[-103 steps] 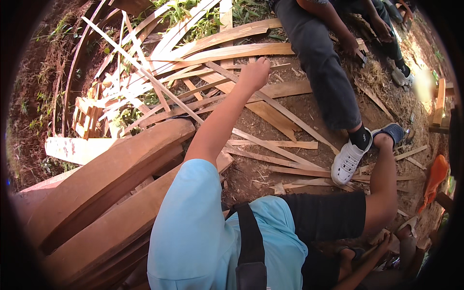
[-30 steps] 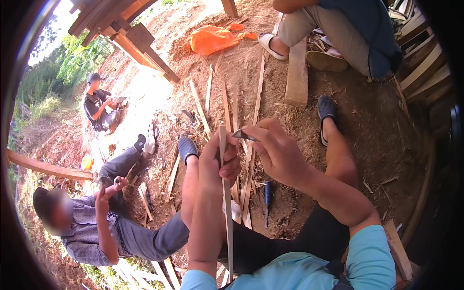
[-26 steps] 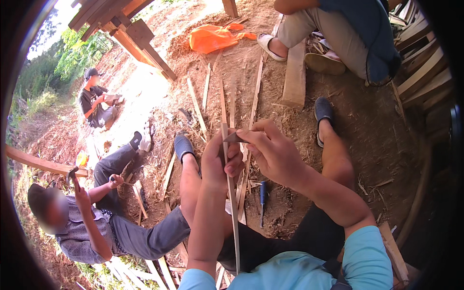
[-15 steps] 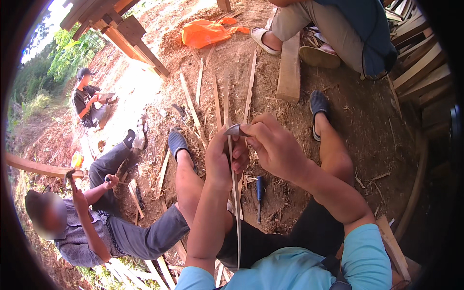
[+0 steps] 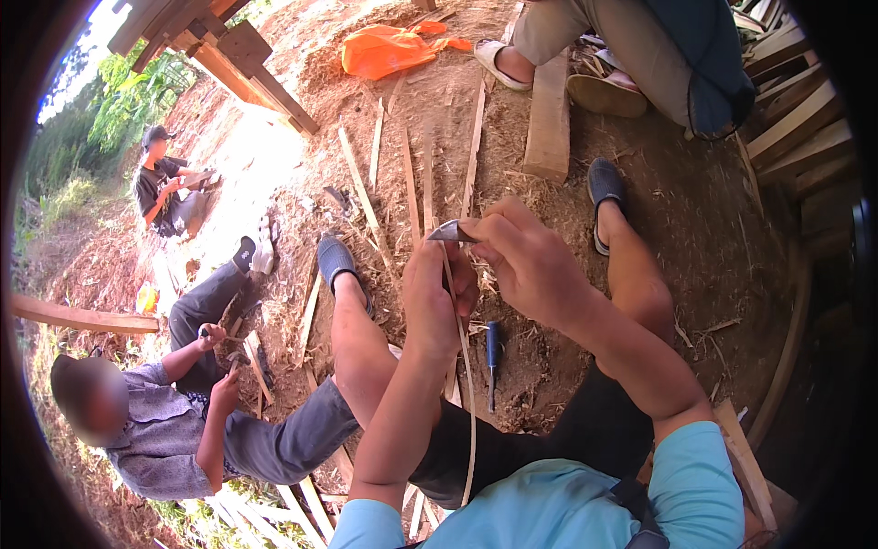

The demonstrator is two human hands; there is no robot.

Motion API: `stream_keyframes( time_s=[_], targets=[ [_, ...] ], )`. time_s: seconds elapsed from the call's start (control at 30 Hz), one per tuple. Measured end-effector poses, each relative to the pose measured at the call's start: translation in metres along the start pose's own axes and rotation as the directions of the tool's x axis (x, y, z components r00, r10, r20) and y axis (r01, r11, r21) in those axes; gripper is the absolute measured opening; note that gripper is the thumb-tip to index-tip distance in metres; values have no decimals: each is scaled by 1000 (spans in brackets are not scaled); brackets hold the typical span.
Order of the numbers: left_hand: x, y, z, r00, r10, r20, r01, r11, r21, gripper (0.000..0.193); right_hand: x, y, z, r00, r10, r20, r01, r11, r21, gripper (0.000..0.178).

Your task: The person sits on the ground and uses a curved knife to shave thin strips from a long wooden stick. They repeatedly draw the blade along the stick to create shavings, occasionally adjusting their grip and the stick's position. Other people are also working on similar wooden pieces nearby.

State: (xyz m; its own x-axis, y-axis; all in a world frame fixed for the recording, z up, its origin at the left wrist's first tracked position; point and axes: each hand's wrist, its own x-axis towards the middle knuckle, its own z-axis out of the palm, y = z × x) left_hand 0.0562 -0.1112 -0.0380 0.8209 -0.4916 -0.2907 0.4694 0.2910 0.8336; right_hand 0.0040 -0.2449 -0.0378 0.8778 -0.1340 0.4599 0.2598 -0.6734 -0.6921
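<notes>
Beige, thin wooden strip (image 5: pixel 472 421), head view: enclosed by the grip of the left hand (image 5: pixel 430 300), tail toward lap (image 5: pixel 434 462), presumably for steadiness. Grey, curved metal blade (image 5: pixel 450 232): pinched by the right hand (image 5: pixel 526 261) near the strip's visible upper end, likely for control. Blue-handled tool (image 5: pixel 493 346): on earth (image 5: pixel 718 233).

A thin wooden strip (image 5: pixel 471 412) and a small metal blade (image 5: pixel 449 232).
The pale strip bows slightly; the grey blade sits crosswise near its far end, tip leftward.

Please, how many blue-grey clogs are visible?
2: the left clog is left of the left hand; the right clog is right of the right hand, higher in view. No others show.
</notes>
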Motion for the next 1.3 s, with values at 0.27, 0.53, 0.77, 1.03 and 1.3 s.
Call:
stream_keyframes(
  time_s=[0.27,0.53,0.77,1.03,1.3],
  targets=[
    [-7,-21,25,996,-34,78,20,985,174,31,35,44,-1,937,82,-339,-127,986,-112,17],
    [4,9,-9,999,-22,48,21,999,34,29,0,1,4,998,-27,-56,34,991,132,19],
    [8,7,-17,999,-6,37,7,999,-38,29,2,-3,7,1000,-31,4,30,989,143,19],
    [8,6,-14,998,-54,34,55,997,-51,28,3,0,0,999,-32,29,27,986,163,22],
    [2,2,-6,994,-72,85,83,988,-133,28,0,3,-3,998,-52,-33,54,995,81,26]
  ],
)
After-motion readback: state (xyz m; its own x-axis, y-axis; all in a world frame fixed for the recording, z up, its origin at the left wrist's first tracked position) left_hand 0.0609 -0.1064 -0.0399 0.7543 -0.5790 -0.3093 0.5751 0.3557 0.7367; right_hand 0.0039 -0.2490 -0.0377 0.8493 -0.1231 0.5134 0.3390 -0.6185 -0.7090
